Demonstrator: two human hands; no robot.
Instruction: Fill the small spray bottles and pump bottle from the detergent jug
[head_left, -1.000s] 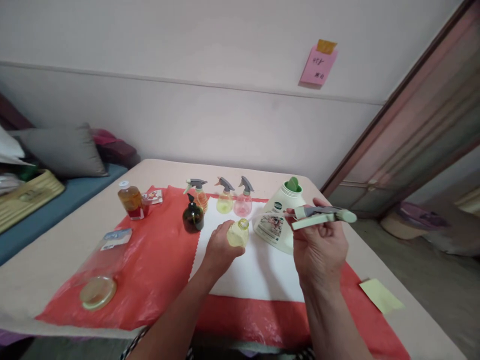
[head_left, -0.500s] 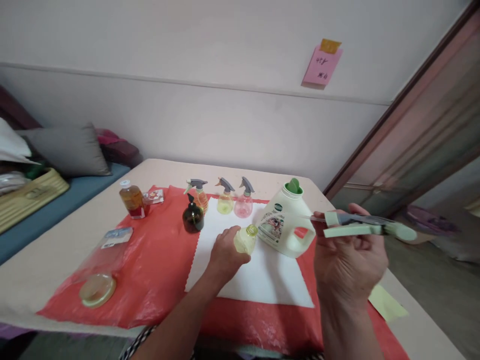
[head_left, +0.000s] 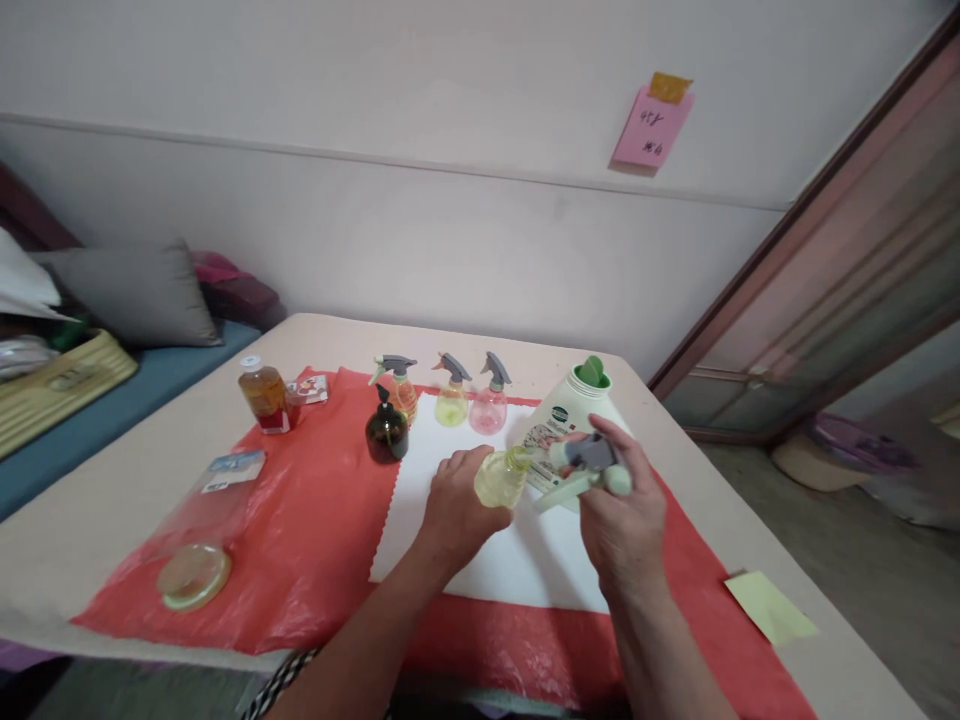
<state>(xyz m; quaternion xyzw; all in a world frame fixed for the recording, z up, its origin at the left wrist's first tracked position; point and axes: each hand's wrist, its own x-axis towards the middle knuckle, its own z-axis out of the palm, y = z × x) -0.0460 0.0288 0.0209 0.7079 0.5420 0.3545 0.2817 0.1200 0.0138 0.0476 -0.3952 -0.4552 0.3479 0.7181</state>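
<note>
My left hand is wrapped round a small yellowish clear bottle, tilted with its open neck to the right. In my right hand is a grey and pale green spray trigger head, its tube pointing left at the bottle's neck. The tube's end appears to be in the neck. Behind my right hand stands a large white detergent jug with a green cap piece in its mouth. Just beyond the bottle are a yellow spray bottle and a pink spray bottle.
White cloth lies on a red plastic sheet. At the left are a dark pump bottle, an orange spray bottle, an amber bottle, a clear packet and a round lid. A yellow paper lies right.
My right hand has moved left with the spray trigger head, bringing its tube to the bottle's neck. My left hand has shifted slightly right with the bottle.
</note>
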